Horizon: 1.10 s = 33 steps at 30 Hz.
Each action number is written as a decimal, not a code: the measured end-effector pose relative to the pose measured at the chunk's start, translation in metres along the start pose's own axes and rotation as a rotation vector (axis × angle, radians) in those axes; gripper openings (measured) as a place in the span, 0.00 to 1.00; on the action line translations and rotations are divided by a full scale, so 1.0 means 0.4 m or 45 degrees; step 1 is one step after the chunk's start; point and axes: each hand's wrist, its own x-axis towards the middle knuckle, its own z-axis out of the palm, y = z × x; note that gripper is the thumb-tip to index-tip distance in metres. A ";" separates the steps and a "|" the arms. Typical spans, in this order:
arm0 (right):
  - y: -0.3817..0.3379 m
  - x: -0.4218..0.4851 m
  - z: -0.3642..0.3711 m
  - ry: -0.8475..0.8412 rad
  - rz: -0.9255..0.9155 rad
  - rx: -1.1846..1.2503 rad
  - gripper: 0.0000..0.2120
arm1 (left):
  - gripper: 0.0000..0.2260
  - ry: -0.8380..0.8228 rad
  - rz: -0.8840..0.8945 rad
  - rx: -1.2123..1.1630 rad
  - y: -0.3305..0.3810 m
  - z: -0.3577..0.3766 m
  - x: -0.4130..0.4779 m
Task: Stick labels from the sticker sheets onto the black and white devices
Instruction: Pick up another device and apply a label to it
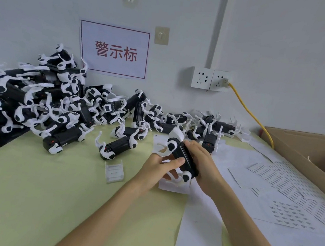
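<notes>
I hold one black and white device (182, 157) above the table, tilted, its white leg joints showing at both ends. My left hand (158, 168) grips it from below and the left, thumb across the black body. My right hand (203, 163) wraps round its right side, fingers curled on the top edge. Sticker sheets (288, 212) with rows of small dark labels lie on the table to the right. A big heap of the same devices (46, 98) fills the left and back of the table. Whether a label sits on the held device is hidden.
A small clear plastic holder (114, 171) lies on the green table (39, 200) left of my hands. A cardboard box (314, 155) stands at the right edge. A wall socket (211, 79) with a yellow cable (252, 116) and a red-lettered sign (114, 50) are behind.
</notes>
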 end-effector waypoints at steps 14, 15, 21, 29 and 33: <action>-0.004 -0.007 0.007 0.000 -0.160 -0.276 0.08 | 0.15 0.549 -0.123 -0.469 0.020 -0.036 0.025; -0.006 -0.011 0.004 -0.015 -0.188 -0.316 0.08 | 0.16 0.621 -0.142 -0.460 0.020 -0.040 0.029; 0.030 -0.015 0.003 -0.577 -0.057 -1.175 0.35 | 0.18 0.873 -0.147 -0.574 0.027 -0.080 0.035; 0.019 0.011 -0.026 -0.032 -0.126 -0.679 0.10 | 0.09 0.686 -0.081 -0.806 0.035 -0.088 0.028; 0.002 0.013 -0.030 0.056 -0.003 -0.260 0.13 | 0.17 0.469 -0.031 -0.823 0.046 -0.082 0.015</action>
